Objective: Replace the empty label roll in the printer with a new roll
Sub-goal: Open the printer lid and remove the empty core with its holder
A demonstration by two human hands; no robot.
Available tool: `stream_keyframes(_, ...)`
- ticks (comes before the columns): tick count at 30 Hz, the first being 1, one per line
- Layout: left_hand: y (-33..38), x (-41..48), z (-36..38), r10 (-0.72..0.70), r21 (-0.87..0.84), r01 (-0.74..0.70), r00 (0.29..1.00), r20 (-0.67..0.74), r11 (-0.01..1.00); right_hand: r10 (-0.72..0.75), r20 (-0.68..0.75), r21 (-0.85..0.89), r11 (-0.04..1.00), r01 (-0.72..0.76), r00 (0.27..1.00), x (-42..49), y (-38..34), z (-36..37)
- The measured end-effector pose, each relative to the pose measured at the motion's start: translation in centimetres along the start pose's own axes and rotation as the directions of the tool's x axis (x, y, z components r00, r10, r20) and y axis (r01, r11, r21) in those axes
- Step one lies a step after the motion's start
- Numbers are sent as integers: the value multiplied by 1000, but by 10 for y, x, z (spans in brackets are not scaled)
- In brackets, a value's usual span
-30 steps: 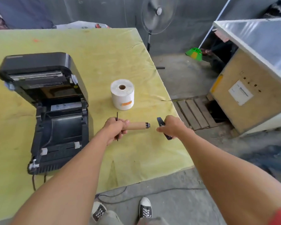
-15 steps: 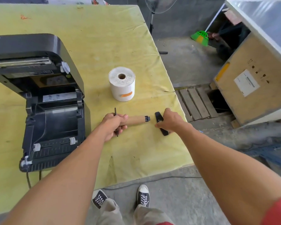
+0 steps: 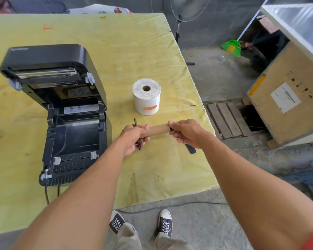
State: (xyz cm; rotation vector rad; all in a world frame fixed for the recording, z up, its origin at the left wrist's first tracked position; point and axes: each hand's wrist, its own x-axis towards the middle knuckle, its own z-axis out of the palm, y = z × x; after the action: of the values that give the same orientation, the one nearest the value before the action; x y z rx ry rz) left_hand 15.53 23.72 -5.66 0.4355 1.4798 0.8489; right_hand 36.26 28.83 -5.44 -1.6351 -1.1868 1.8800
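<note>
My left hand (image 3: 134, 137) is clenched around the left end of the cardboard tube (image 3: 158, 130), the bare core of the used-up roll, and I hold it level just above the bench (image 3: 116, 51) near its right edge. A thin black disc (image 3: 137, 136) on that end of the tube sticks out above and below my knuckles. My right hand (image 3: 185, 132) is closed over the tube's right end, thumb on top and fingers curled underneath; what exactly my fingertips pinch there I cannot tell. A flat black plastic piece (image 3: 191, 148) lies on the bench just under my right wrist, close to the right edge. The new roll (image 3: 146, 96) of white labels stands upright on its end a little farther from me than the tube, with an orange strip on its side. The printer (image 3: 61, 112) sits toward the bench's left side, lid tipped up and back, its roll bay open and bare. My shoes (image 3: 165, 222) show below the near edge.
</note>
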Motion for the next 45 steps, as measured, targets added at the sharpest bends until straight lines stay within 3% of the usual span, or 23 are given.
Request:
stream_keyframes(3,-1,0,-1,14,-20,-14,1000,-3,1000,-18,-32,32,999,19,999,1,-4,-5)
stream_keyframes(8,-6,3,-17,7,-24,-9,996,-89,1000,4,-349,214,974,76,937,-2,-11,-37)
stream_keyframes(10,-9,4,-23,-6,-29,3,994,-107,1000,-39,-408,130,986,101,912,-3,-7,-51)
stream_keyframes(14,-12,1,-22,-5,-28,2,993,-119,1000,-115,-210,-300,953,48,971,-2,3,-44)
stream_keyframes(20,-6,-4,-22,13,-9,-15,994,-112,1000,-101,-65,-610,791,41,993,20,9,-8)
stream_keyframes(23,-7,-6,-30,2,6,-2,991,-130,1000,-154,-39,-671,736,89,987,27,6,-2)
stream_keyframes(28,-11,-6,-37,-24,-1,24,991,-128,1000,-231,-101,-625,772,119,968,31,-2,3)
stream_keyframes(30,-11,-6,-36,-28,-10,27,991,-129,1000,-181,-102,-495,862,108,978,27,-7,3)
stream_keyframes(34,-4,-8,-23,-20,-15,18,995,-99,1000,84,141,-178,982,-58,987,15,-18,9)
stream_keyframes(37,1,-9,-9,-12,-1,12,997,-75,1000,82,243,-110,992,-57,967,15,-18,17)
stream_keyframes(39,4,-11,-3,-10,-23,8,997,-74,1000,35,188,-56,998,-25,982,17,-17,19)
stream_keyframes(42,6,-12,-3,-17,-58,10,993,-114,998,13,-34,44,999,-11,999,18,-16,13)
stream_keyframes(45,2,-13,-9,-27,-59,18,987,-161,998,-15,-155,-1,1000,15,988,14,-12,6)
